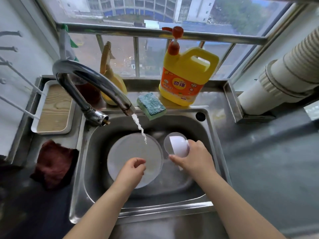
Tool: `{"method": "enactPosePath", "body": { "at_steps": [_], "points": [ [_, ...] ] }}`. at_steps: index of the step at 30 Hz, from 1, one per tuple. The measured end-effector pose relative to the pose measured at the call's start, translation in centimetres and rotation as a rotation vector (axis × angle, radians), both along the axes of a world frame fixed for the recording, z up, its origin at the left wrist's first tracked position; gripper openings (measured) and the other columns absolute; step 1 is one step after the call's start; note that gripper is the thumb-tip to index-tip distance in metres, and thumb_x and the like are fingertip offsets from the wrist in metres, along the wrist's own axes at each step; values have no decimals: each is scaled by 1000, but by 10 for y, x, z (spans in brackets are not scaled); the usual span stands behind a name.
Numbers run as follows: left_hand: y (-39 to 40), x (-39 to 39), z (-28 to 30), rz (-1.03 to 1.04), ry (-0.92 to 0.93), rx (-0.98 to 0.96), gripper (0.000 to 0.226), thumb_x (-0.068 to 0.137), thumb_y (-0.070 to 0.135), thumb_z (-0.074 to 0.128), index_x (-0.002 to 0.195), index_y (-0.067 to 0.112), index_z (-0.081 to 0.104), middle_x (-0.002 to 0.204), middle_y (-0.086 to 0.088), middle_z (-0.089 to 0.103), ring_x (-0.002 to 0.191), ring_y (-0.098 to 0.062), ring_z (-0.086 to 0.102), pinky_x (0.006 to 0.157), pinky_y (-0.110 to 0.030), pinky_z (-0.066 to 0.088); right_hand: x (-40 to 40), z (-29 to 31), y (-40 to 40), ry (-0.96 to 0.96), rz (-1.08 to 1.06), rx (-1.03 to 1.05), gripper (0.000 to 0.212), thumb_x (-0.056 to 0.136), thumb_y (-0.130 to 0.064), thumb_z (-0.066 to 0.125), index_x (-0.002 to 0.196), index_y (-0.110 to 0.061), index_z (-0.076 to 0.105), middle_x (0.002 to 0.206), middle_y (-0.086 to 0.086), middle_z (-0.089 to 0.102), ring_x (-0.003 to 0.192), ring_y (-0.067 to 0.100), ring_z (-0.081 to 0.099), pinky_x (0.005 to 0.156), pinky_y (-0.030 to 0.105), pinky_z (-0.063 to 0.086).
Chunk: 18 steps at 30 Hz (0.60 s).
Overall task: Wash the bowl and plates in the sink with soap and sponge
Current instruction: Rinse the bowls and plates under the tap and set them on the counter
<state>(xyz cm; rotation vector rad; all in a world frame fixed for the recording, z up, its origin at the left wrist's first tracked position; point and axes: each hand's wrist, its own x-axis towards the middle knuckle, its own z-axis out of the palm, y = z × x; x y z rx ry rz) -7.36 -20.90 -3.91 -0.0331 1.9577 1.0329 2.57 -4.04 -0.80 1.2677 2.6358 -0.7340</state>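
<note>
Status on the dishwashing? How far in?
Early. Done: the tap is running onto the plate in the sink. In hand: the right hand holds the bowl tilted; the left hand is over the plate, holding nothing. Left: the sponge and soap sit untouched on the ledge, so scrubbing hasn't begun.

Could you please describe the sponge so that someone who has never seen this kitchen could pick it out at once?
Find the steel sink; on its back ledge stands a yellow soap jug. The sponge lies just left of it, by the faucet spout: the only small block there, blue on top, green below.
</note>
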Motion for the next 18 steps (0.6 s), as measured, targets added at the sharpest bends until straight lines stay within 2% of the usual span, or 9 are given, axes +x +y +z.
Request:
{"method": "enactPosePath", "body": {
  "at_steps": [2, 5, 6, 7, 9, 12, 14, 16, 18],
  "points": [
    [5, 4, -1, -46, 10, -11, 15, 95, 13, 52, 108, 18, 58, 104, -2, 63, 94, -19, 60, 91, -35, 48, 12, -4, 3, -9, 154, 161, 81, 66, -55, 77, 130, -14, 48, 109, 5, 49, 97, 24, 54, 81, 31, 46],
    [14, 9, -1, -119, 30, -29, 14, 95, 15, 53, 106, 20, 57, 105, -2, 62, 101, -20, 59, 91, -32, 47, 30, -17, 4, 44, 335, 391, 93, 43, -37, 92, 123, -3, 57, 97, 13, 57, 81, 30, 61, 66, 34, 52],
    [18, 11, -1, -140, 31, -33, 14, 94, 14, 53, 107, 19, 57, 105, -2, 62, 102, -21, 58, 91, -32, 46, 35, -20, 5, 36, 335, 394, 94, 42, -35, 92, 123, -3, 57, 97, 12, 57, 82, 30, 61, 66, 34, 52],
    [21, 13, -1, -158, 34, -31, 15, 94, 13, 53, 108, 18, 58, 106, -4, 63, 102, -22, 59, 91, -33, 46, 39, -22, 6, 17, 292, 336, 92, 49, -35, 90, 129, -7, 53, 103, 10, 54, 89, 29, 60, 72, 33, 50],
    [29, 15, -2, -180, 48, -22, 17, 93, 12, 53, 107, 16, 60, 107, -7, 65, 100, -24, 60, 91, -35, 46, 47, -20, 12, 59, 61, 120, 78, 65, -43, 82, 130, -17, 50, 108, 3, 48, 98, 22, 54, 81, 28, 44],
    [43, 18, 0, -200, 65, -3, 15, 93, 11, 52, 105, 16, 60, 102, -8, 66, 93, -23, 61, 85, -33, 47, 61, -15, 33, 292, -327, -139, 47, 65, -53, 79, 97, -21, 65, 91, -4, 60, 84, 15, 58, 73, 26, 47],
    [54, 21, 2, -205, 74, 29, 16, 93, 9, 52, 106, 13, 59, 98, -9, 66, 89, -22, 60, 77, -29, 45, 71, -8, 48, 517, -540, -332, 33, 71, -55, 74, 81, -24, 67, 76, -10, 67, 76, 14, 63, 70, 31, 51],
    [65, 24, 4, -215, 86, 49, 16, 93, 9, 52, 107, 13, 59, 98, -9, 66, 88, -21, 60, 74, -28, 45, 80, -1, 65, 609, -685, -343, 31, 84, -49, 64, 77, -19, 67, 62, -9, 64, 65, 15, 60, 68, 34, 50],
    [73, 26, 3, -233, 101, 49, 17, 92, 9, 52, 107, 13, 60, 98, -8, 65, 90, -21, 61, 76, -29, 46, 87, -1, 88, 605, -794, -339, 32, 94, -41, 55, 85, -12, 65, 64, -1, 63, 61, 16, 62, 64, 30, 53]
  ]
}}
